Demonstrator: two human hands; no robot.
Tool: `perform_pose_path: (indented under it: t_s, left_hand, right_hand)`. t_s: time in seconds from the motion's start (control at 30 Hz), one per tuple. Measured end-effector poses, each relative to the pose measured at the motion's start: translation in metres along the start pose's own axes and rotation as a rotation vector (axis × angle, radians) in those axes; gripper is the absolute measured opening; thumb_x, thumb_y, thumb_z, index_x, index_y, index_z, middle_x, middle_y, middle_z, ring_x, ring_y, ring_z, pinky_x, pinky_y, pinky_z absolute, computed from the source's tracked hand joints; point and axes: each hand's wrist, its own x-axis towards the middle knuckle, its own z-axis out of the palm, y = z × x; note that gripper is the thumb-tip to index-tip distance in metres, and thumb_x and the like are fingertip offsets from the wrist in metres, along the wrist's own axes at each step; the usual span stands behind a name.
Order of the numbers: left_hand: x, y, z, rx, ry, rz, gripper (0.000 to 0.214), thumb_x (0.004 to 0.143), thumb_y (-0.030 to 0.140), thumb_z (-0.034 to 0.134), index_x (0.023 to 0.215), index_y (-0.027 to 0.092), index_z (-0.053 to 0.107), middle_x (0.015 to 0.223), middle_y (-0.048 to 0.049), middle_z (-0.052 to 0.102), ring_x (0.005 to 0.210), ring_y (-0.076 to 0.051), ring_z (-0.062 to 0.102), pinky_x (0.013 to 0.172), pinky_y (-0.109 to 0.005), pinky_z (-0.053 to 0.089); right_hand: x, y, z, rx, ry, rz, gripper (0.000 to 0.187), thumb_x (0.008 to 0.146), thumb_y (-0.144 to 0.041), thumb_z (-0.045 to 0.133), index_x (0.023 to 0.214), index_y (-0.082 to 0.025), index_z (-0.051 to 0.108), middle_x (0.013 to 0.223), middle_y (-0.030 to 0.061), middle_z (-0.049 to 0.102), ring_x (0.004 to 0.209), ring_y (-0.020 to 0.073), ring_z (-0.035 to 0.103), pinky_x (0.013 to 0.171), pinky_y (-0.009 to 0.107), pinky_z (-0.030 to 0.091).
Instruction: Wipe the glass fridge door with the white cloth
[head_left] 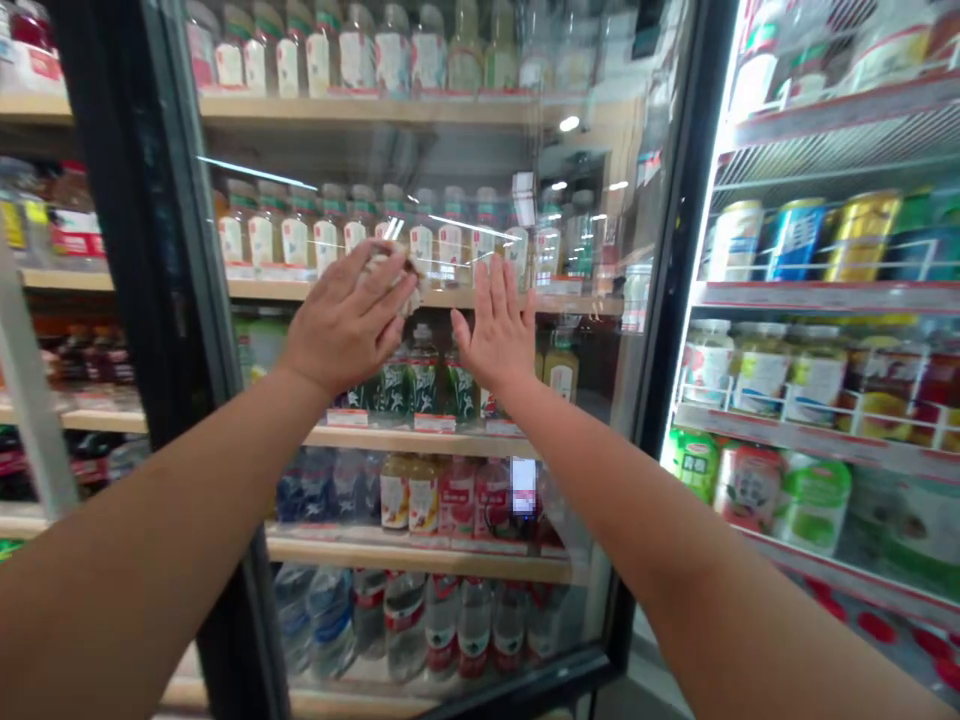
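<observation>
Both my arms reach forward to the glass door (570, 420) of a drinks fridge. My left hand (345, 322) presses a small crumpled whitish cloth or tissue (390, 265) flat against the glass, fingers lying over it. My right hand (496, 328) is beside it, palm flat on the glass with the fingers stretched upward and together, holding nothing. Behind the glass stand rows of bottles (420, 385) on wooden shelves.
The door has a black frame (169, 330) at the left and a black edge (667, 300) at the right. To the right the fridge is open, with wire shelves (810, 295) of cans and cups. More bottle shelves are at far left.
</observation>
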Motion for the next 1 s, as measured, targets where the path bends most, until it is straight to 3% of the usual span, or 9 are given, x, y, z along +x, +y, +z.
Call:
perform_pose_path:
  t_s: [0.17,0.3,0.43,0.5,0.57,0.7,0.77,0.9,1.0]
  left_hand:
    - [-0.011,0.023,0.007,0.046,0.055,-0.152,0.053,0.105,0.023,0.053,0.157,0.021,0.048,0.169,-0.0044,0.034,0.159,-0.037,0.019,0.131,-0.062,0.027]
    - [-0.015,0.040,0.003,0.037,0.044,-0.184,0.055,0.102,0.020,0.055,0.157,0.018,0.049,0.169,-0.0057,0.033,0.160,-0.036,0.016,0.133,-0.060,0.024]
    - [-0.026,0.058,-0.005,0.085,0.037,-0.109,0.068,0.101,0.016,0.058,0.165,0.021,0.036,0.167,-0.0131,0.036,0.158,-0.041,0.018,0.126,-0.069,0.034]
    - [-0.034,0.063,-0.012,0.079,-0.046,0.001,0.077,0.100,0.013,0.058,0.168,0.027,0.026,0.165,-0.0111,0.038,0.157,-0.039,0.022,0.123,-0.067,0.040]
    - [-0.039,0.063,-0.020,0.067,-0.092,0.045,0.076,0.101,0.013,0.057,0.168,0.032,0.025,0.165,-0.0075,0.040,0.155,-0.037,0.028,0.124,-0.064,0.040]
    - [-0.045,0.065,-0.029,0.100,0.057,-0.261,0.068,0.102,0.019,0.059,0.165,0.023,0.036,0.172,-0.0091,0.025,0.156,-0.044,0.025,0.130,-0.068,0.026]
    - [-0.047,0.073,-0.028,0.113,0.077,-0.262,0.074,0.100,0.016,0.061,0.167,0.020,0.032,0.170,-0.0128,0.026,0.156,-0.047,0.021,0.127,-0.070,0.030]
    - [-0.044,0.077,-0.033,0.110,-0.050,-0.031,0.087,0.100,0.010,0.061,0.172,0.029,0.015,0.165,-0.0125,0.037,0.154,-0.044,0.029,0.117,-0.071,0.045]
    - [-0.031,0.066,-0.050,0.127,-0.020,-0.148,0.080,0.102,0.015,0.058,0.171,0.029,0.019,0.169,-0.0093,0.029,0.155,-0.042,0.026,0.124,-0.070,0.036]
  right_hand:
    - [0.000,-0.004,0.000,-0.024,-0.004,0.007,0.071,0.108,-0.052,0.035,0.169,-0.015,0.027,0.175,0.0078,0.012,0.164,0.0263,0.011,0.134,0.057,0.017]
    - [-0.001,-0.004,-0.007,-0.042,-0.030,-0.001,0.072,0.109,-0.053,0.032,0.170,-0.015,0.024,0.175,0.0085,0.010,0.164,0.0264,0.010,0.134,0.057,0.017]
    - [-0.003,-0.004,-0.014,-0.020,-0.039,0.006,0.072,0.109,-0.053,0.031,0.170,-0.015,0.023,0.175,0.0088,0.009,0.164,0.0256,0.008,0.134,0.057,0.016]
    - [-0.003,-0.004,-0.017,-0.017,-0.032,0.007,0.071,0.109,-0.053,0.031,0.170,-0.016,0.025,0.175,0.0075,0.010,0.164,0.0241,0.009,0.134,0.055,0.016]
    - [-0.004,-0.004,-0.019,-0.020,-0.033,0.007,0.071,0.109,-0.053,0.032,0.169,-0.017,0.026,0.175,0.0064,0.011,0.164,0.0236,0.010,0.135,0.055,0.016]
    - [-0.004,-0.005,-0.022,-0.037,-0.039,0.002,0.070,0.109,-0.052,0.031,0.169,-0.017,0.026,0.175,0.0059,0.011,0.164,0.0236,0.010,0.135,0.054,0.016]
    - [-0.004,-0.004,-0.025,-0.039,-0.026,-0.006,0.069,0.110,-0.052,0.028,0.169,-0.017,0.025,0.175,0.0059,0.012,0.164,0.0222,0.010,0.135,0.053,0.016]
    - [-0.005,0.022,-0.037,0.000,-0.051,-0.141,0.068,0.110,-0.054,0.028,0.169,-0.021,0.026,0.174,0.0032,0.017,0.164,0.0193,0.013,0.135,0.052,0.019]
    - [-0.020,0.060,-0.045,0.032,-0.134,-0.336,0.064,0.110,-0.055,0.030,0.168,-0.028,0.029,0.173,-0.0024,0.021,0.163,0.0151,0.016,0.136,0.045,0.020]
